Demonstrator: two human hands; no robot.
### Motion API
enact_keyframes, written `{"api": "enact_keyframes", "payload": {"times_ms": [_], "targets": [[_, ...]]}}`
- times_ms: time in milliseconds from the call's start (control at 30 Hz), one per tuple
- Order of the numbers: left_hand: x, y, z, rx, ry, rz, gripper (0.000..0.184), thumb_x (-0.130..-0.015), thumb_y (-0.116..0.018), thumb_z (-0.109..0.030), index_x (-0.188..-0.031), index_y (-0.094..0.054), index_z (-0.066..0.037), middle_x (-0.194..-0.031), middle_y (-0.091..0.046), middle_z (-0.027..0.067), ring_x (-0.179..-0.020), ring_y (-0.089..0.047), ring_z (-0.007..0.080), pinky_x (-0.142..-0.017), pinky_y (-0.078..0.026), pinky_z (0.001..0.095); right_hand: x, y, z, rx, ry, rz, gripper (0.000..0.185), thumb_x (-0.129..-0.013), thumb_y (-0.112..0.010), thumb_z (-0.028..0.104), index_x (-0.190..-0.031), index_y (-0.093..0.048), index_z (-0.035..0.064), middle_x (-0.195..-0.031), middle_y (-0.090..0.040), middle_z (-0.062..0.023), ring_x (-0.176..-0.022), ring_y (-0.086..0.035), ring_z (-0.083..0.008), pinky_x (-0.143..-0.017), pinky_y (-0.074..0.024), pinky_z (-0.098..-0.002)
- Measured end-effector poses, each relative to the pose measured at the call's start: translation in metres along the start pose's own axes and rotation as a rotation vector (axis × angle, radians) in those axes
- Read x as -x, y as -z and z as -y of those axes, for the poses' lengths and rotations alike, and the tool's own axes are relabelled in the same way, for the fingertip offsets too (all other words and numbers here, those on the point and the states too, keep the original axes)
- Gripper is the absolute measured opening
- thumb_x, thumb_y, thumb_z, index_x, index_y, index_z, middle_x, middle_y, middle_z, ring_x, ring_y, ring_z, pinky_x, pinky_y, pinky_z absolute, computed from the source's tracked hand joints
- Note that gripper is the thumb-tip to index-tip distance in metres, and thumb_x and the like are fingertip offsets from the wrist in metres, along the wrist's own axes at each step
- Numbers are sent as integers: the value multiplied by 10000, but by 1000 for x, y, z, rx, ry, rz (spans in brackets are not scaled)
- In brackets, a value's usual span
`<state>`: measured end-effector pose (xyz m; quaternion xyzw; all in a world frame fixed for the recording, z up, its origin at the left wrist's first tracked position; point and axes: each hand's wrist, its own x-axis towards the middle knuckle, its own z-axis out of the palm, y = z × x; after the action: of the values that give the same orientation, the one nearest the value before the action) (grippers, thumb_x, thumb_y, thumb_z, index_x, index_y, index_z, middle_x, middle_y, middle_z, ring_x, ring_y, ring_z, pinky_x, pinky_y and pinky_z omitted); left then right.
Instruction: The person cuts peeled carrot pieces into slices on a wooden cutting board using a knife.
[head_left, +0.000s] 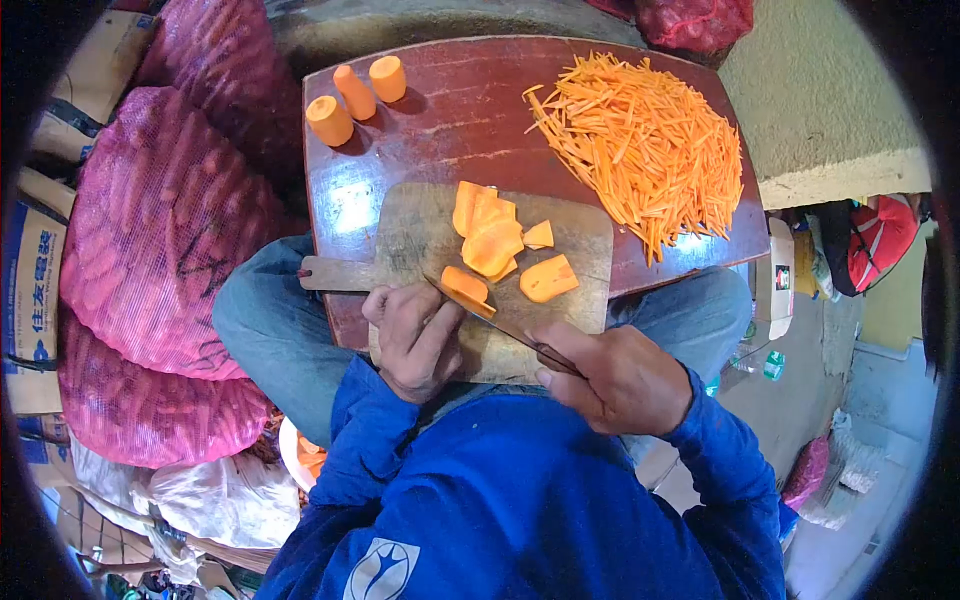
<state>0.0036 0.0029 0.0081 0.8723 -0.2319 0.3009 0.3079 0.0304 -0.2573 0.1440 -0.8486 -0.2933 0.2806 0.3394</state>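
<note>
- Bulging at far left: mesh sacks [165, 240] of carrots, likely parked there for easy reach.
- Chunks [330, 121], three, upright on table's [440, 140] far left corner; probably out of the blade's way.
- Board [402, 225] overlaps table's near edge, handle left, close to the torso; probably for short arm reach.
- Left hand [413, 340] curled beside the piece [464, 284] on board; can't tell if it pinches. Bent fingers likely guard the tips.
- Slices [492, 245] beyond the knife [510, 328], leaving the near side free.
- Right hand [630, 378] clamped on knife handle, blade slanted across piece, presumably for control.
- Strips [650, 150] heaped far right, apart from chunks, presumably to avoid mixing.
</note>
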Motion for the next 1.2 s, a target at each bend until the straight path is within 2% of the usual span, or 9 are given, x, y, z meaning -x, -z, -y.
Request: {"api": "enact_keyframes", "payload": {"times_ms": [200,300,467,567,700,800,900,967,1200], "targets": [[-4,3,-3,55,18,11,562,-570,-743,-176,-1114,-746,-37,-1119,-667,94,-1039,-673,300,-938,-415,470,-7,-6,-4,33,-57,32,253,-1003,-631,201,-1181,-497,81,-752,-684,-245,-714,-695,-500,-626,-529,-618],[-7,2,-6,66,35,23,514,-586,-765,-114,-1095,-745,-43,-1097,-663,85,-1014,-675,291,-922,-426,461,-15,-9,-10,1,-56,46,243,-1003,-624,206,-1163,-493,78,-750,-680,-251,-714,-692,-504,-628,-532,-615],[-6,-8,-5,28,22,-69,421,-634,-799,30,-1041,-749,-62,-1075,-653,66,-955,-678,274,-900,-438,435,-36,-28,-30,36,58,-80,254,-1005,-615,214,-1190,-508,77,-765,-681,-268,-771,-700,-508,-689,-542,-616],[-5,-11,-6,5,18,-107,411,-637,-793,22,-1037,-749,-60,-1077,-655,64,-948,-675,272,-904,-434,438,-48,-30,-30,55,-37,-24,279,-1008,-615,219,-1229,-526,73,-779,-687,-272,-774,-700,-510,-690,-543,-618],[-4,-14,-5,9,7,-133,397,-647,-790,15,-1035,-746,-55,-1075,-653,67,-941,-672,266,-906,-427,432,-43,-31,-39,63,2,-92,297,-1012,-615,231,-1251,-541,72,-790,-695,-273,-743,-693,-512,-674,-541,-624],[-1,-8,-4,-27,25,-81,397,-651,-784,-28,-1045,-739,-45,-1062,-644,84,-947,-669,273,-902,-419,432,-24,-11,-19,-8,-17,-68,342,-1001,-677,217,-1276,-580,38,-870,-702,-253,-787,-699,-483,-684,-538,-565],[-5,-5,-4,-20,15,-41,438,-629,-772,-88,-1063,-733,-36,-1059,-637,103,-957,-670,289,-897,-413,435,-6,-2,-8,0,3,-113,317,-996,-683,195,-1256,-595,37,-857,-702,-247,-786,-708,-476,-675,-541,-550],[-5,-1,-5,-16,-10,-7,494,-598,-760,-137,-1080,-729,-29,-1065,-635,118,-969,-672,306,-890,-415,447,-1,0,-8,-27,36,-69,310,-988,-669,229,-1223,-549,66,-801,-706,-273,-751,-709,-512,-670,-562,-609],[-2,1,-2,-15,-16,-15,545,-580,-756,-142,-1111,-738,-22,-1109,-662,122,-995,-683,324,-876,-431,473,-5,2,2,44,-32,36,339,-990,-669,243,-1226,-513,57,-755,-696,-272,-739,-712,-507,-659,-563,-601]]}}
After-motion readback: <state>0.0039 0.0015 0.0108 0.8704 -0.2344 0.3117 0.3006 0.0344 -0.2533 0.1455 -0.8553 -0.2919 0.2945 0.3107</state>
